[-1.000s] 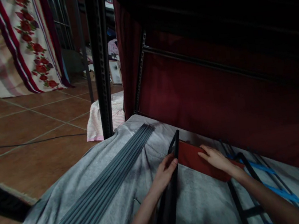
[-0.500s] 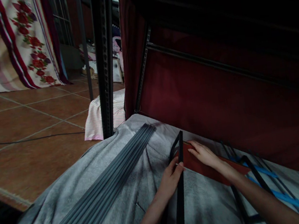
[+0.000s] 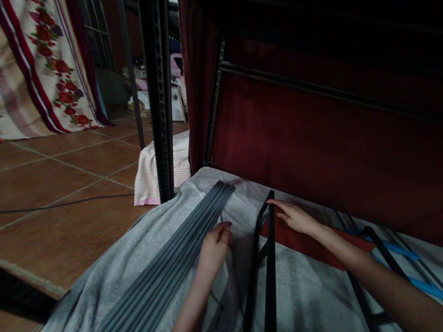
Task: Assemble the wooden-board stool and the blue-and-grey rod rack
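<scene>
Thin grey rods [image 3: 162, 277] lie in a bundle on a grey cloth [image 3: 133, 243]. My left hand [image 3: 215, 245] is just right of the rods, its fingers curled together; whether it holds anything small is hidden. My right hand [image 3: 295, 216] reaches to the top of a black metal frame [image 3: 272, 257], index finger extended to its upper end and the other fingers bent. Beneath my right hand and forearm, a reddish-brown board [image 3: 310, 249] lies against the frame. A second black frame [image 3: 386, 256] with blue strips [image 3: 433, 289] lies at the right.
A black perforated post [image 3: 160, 98] rises at the cloth's far left corner. Dark red fabric [image 3: 324, 141] hangs behind the work surface, with a metal crossbar [image 3: 296, 83]. A black bar [image 3: 13, 291] juts in at lower left, above the tiled floor [image 3: 70, 229].
My left hand has let go of the black frame and moved left toward the rods. My right hand has shifted from the board to the frame's top end. The view has turned slightly left.
</scene>
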A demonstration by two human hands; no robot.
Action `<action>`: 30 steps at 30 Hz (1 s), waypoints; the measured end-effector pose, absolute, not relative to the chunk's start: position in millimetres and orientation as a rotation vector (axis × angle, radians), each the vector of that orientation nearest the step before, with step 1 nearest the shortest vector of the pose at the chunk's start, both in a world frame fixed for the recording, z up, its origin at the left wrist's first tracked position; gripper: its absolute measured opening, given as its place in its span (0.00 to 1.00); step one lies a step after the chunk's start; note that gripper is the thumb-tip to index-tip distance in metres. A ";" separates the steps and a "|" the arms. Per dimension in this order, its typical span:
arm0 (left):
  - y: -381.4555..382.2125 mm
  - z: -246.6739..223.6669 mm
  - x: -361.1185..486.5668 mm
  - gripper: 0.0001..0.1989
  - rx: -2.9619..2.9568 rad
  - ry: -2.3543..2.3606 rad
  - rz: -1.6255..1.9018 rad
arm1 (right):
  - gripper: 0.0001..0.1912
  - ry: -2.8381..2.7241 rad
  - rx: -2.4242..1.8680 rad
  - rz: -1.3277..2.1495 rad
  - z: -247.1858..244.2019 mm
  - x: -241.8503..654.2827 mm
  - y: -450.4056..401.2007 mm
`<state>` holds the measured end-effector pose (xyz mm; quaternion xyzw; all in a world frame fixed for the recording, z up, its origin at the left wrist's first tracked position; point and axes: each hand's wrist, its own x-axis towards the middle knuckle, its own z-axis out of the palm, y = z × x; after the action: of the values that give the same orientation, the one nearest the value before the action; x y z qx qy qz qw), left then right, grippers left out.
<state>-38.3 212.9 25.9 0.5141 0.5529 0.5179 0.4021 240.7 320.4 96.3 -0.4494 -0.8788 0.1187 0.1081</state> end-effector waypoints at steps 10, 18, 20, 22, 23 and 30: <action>192.6 24.0 -84.1 0.16 1.401 1.673 1.087 | 0.31 -2.596 -1.347 0.366 102.7 233.8 319.2; 165.8 7.4 -104.8 0.11 1.717 1.433 0.576 | 0.32 -2.617 -1.359 0.351 96.2 242.1 316.4; 159.8 -0.3 -100.8 0.12 1.721 1.338 0.566 | 0.32 -2.619 -1.358 0.352 94.0 243.5 318.1; 154.5 -6.1 -95.3 0.12 1.734 1.315 0.603 | 0.31 -2.623 -1.356 0.356 93.1 244.1 319.8; 152.3 -8.0 -92.2 0.11 1.750 1.321 0.608 | 0.31 -2.624 -1.356 0.357 93.0 244.1 320.5; 148.6 -8.9 -80.0 0.13 1.881 1.429 0.535 | 0.32 -2.603 -1.372 0.370 94.9 242.8 321.1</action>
<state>-80.0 148.6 -8.9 0.7270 0.5522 0.2067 0.3518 242.8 321.1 94.9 -0.4608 -0.8743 0.1242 0.0880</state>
